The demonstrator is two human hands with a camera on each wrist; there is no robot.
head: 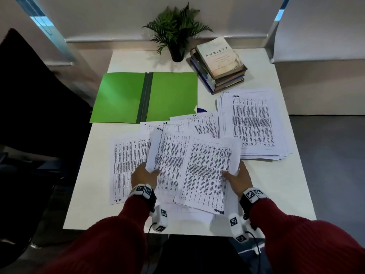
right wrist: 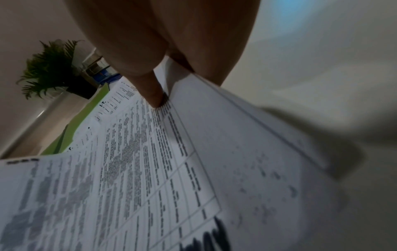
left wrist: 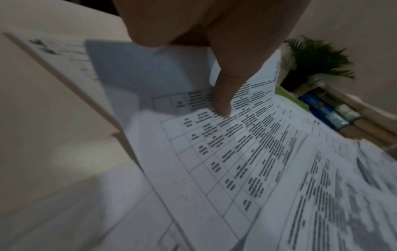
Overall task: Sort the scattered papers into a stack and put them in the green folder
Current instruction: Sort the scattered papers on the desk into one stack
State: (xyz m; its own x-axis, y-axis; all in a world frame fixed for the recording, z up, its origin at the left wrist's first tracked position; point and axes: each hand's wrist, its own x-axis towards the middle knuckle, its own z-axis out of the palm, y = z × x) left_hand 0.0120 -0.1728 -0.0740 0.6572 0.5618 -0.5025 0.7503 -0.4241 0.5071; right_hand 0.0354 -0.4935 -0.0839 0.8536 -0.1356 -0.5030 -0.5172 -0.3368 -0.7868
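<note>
Printed table sheets lie scattered over the near half of the white table [head: 88, 194]. My left hand [head: 145, 173] pinches the left edge of a curled sheet [head: 167, 155], thumb on top [left wrist: 223, 101]. My right hand [head: 238, 176] pinches the right edge of an overlapping sheet [head: 207, 171], thumb on its print [right wrist: 155, 98]. Both sheets are raised a little off the table. A rough stack of papers [head: 254, 123] sits at the right. The green folder [head: 146, 96] lies spread open and flat behind the loose sheets.
A pile of books [head: 219, 64] stands at the back right beside a potted fern [head: 176, 30]. A dark chair [head: 29, 107] is left of the table. More sheets [head: 126, 165] lie flat under and beside the held ones.
</note>
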